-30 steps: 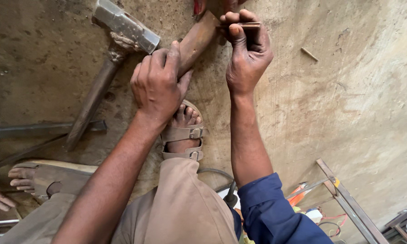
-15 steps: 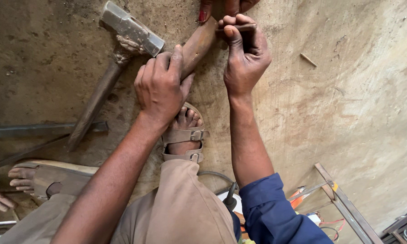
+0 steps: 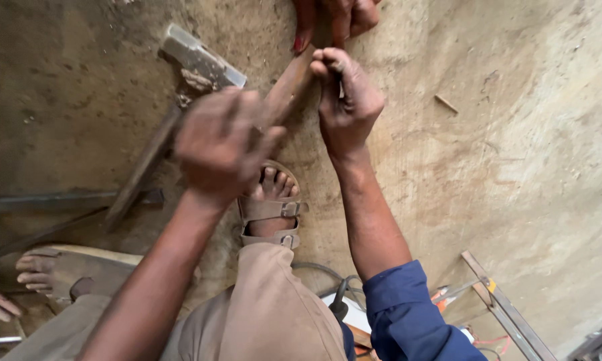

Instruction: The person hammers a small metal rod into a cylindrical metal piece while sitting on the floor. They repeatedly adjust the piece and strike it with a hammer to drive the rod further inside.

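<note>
A brown wooden handle [image 3: 289,85] slants up from the middle toward the top edge. My left hand [image 3: 221,144], blurred by motion, is closed around its lower part. My right hand [image 3: 348,100] is clenched beside the handle's upper end, pinching a thin dark piece [image 3: 337,79] that I cannot make out. Another person's hand [image 3: 334,17] grips the top of the handle at the frame edge. My sandalled right foot [image 3: 271,207] rests on the ground just below my hands.
A sledgehammer [image 3: 197,61] with a long wooden shaft lies on the dirt floor to the left. Flat metal bars [image 3: 53,200] lie further left, near my other foot [image 3: 43,271]. A metal frame [image 3: 508,307] and cables are at bottom right. A small stick [image 3: 446,103] lies to the right.
My left hand has slid slightly down the handle and is now blurred. The other person's hand shows more at the top. My right hand stays clenched at the handle's upper end.
</note>
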